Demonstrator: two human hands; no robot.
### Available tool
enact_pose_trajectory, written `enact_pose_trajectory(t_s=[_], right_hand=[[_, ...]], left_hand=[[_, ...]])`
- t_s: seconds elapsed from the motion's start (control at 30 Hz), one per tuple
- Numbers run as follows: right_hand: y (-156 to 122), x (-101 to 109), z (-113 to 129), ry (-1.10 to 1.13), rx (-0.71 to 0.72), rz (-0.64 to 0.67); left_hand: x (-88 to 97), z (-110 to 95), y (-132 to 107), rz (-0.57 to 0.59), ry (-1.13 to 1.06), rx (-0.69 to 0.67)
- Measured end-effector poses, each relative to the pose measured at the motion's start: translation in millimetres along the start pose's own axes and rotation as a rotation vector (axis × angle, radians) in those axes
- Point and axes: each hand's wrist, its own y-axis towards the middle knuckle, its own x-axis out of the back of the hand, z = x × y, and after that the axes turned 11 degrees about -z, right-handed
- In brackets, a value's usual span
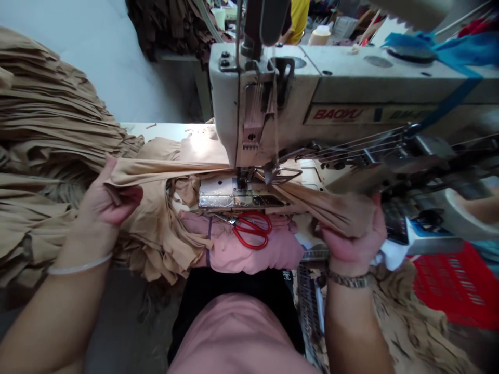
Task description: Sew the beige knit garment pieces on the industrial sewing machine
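A strip of tan fabric [167,169] runs taut through the needle area of a sewing machine [265,111]. On its left end my left hand [111,195] is closed, fingers curled, the thumb up at the cloth. My right hand [356,234] grips the bunched cloth that comes out on the other side, right of the presser foot [242,179]. Between the hands, the machine's metal bed [218,193] shows under the needles. Red-handled scissors [253,230] lie just in front of it on a pink cloth bundle [249,254].
Layered tan cloth pieces [50,98] are heaped at the left, and more cloth hangs over the table's front edge. Several threads stretch along the machine's right side. A red crate or bag [460,285] and tan scraps [413,311] are at lower right. Someone in yellow [299,21] is behind.
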Motion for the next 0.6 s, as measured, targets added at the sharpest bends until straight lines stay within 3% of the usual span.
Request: enact_pose_trajectory(t_s=[0.07,0.1,0.17,0.2,0.27,0.3,0.4,0.47,0.6], right_hand=[[-9.1,-25.1,1.0,-0.173,0.223,0.111],[-16.4,-38.7,-0.7,-0.326,0.394,0.199],[-31.7,-63.8,-7.7,-0.461,0.466,0.402],[-37.6,-73.5,-12.2,-0.652,0.621,0.683],[-42.2,-84.2,-21.1,-0.962,0.933,0.987],[-40.8,-85.0,-24.7,-1.103,1.078,1.058],[-28.5,-75.3,-29.6,-1.341,1.344,1.023],[-21.3,-66.8,-29.5,-1.379,1.443,1.016],[-21.9,-60.7,-29.1,-1.339,1.519,1.022]], left_hand=[[-10.0,-5.9,-10.2,0.03,-0.108,-0.057],[-16.6,-7.2,-17.7,0.07,-0.083,-0.164],[-32.2,-4.3,-34.5,0.307,0.167,-0.508],[-40.6,0.3,-42.2,0.475,0.322,-0.71],[-55.8,14.4,-53.4,0.737,0.613,-1.099],[-61.6,22.9,-56.3,0.758,0.721,-1.28],[-68.8,45.6,-57.8,0.532,0.92,-1.62],[-66.9,53.7,-58.0,0.44,0.945,-1.715],[-62.6,54.1,-69.5,0.421,0.87,-1.787]])
